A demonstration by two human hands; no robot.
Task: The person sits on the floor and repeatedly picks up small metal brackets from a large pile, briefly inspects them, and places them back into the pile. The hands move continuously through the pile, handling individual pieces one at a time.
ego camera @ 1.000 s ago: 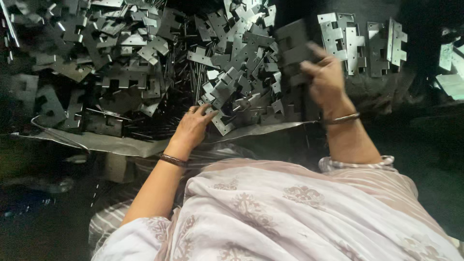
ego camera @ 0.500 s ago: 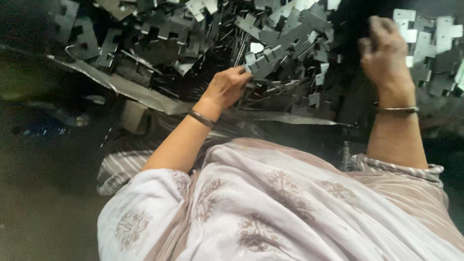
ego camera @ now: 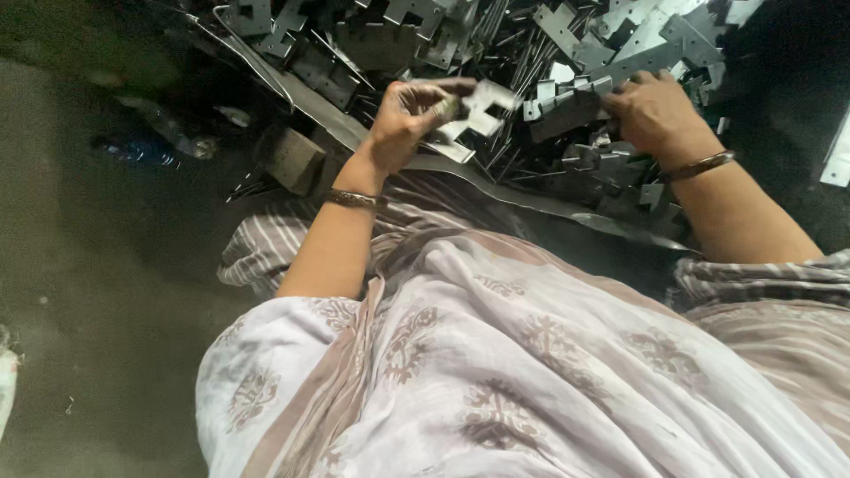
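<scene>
- The left hand [ego camera: 403, 119] is lifted clear of the heap, with dim bare floor [ego camera: 97, 292] open out to its left; a small wooden block [ego camera: 295, 160] lies just below-left of it.
- Its fingers pinch a pale notched metal plate [ego camera: 478, 106], which sticks out to the right of the fingertips, above the heap.
- The right hand [ego camera: 655, 115] lies knuckles-up on the pile of metal plates [ego camera: 567, 53], fingers curled onto a dark flat plate [ego camera: 567, 113] at its left; whether it truly grips, I cannot tell.
- A bent sheet-metal edge [ego camera: 531, 199] runs beneath both hands and bounds the pile on the near side.
- The plates are thin, grey, stamped with square notches, and lie jumbled with thin rods [ego camera: 522, 62].
</scene>
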